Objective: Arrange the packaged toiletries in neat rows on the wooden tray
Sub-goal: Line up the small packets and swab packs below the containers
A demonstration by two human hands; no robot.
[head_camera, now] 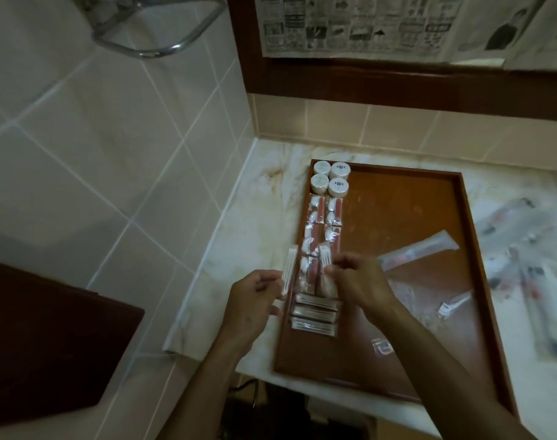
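My two hands are bare: no gloves, rings or bracelets on my left hand [255, 296] or my right hand [359, 281]. Both forearms are uncovered as far down as the view reaches, with no sleeve, cuff or watch showing at either wrist.

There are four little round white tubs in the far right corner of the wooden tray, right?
Almost. The four round white tubs are there, two by two, but they sit in the far left corner of the wooden tray, not the far right one. The head view shows that far right corner bare.
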